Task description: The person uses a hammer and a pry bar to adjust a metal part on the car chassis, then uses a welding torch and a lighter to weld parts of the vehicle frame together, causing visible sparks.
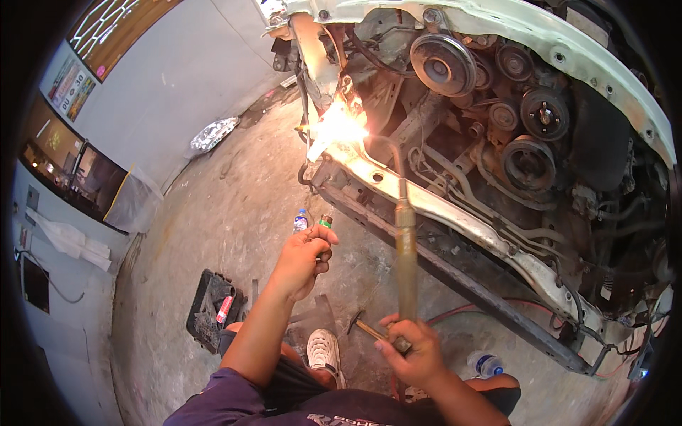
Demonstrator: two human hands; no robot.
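the right hand (420, 353) is wrapped around a brass-coloured torch (406, 263), whose curved nozzle (395, 150) reaches a bright glare (339, 131) at the end of the car's pale lower rail (455, 216). the left hand (302, 259) is raised, fingers curled, beside a small green object (325, 221); i cannot tell whether it grips this. a black tray (202, 302) lies on the floor (167, 298).

Here's the concrete floor (213, 213) beneath me, grey-brown and blotched with stains; my white shoe (322, 353) is planted on it; a black tray (202, 309) sits off to my left; one blue-capped bottle (300, 221) is out ahead, another bottle (487, 365) down near my right knee (503, 383); over by the wall (177, 78) lies a silvery, lamp-like piece (213, 135).
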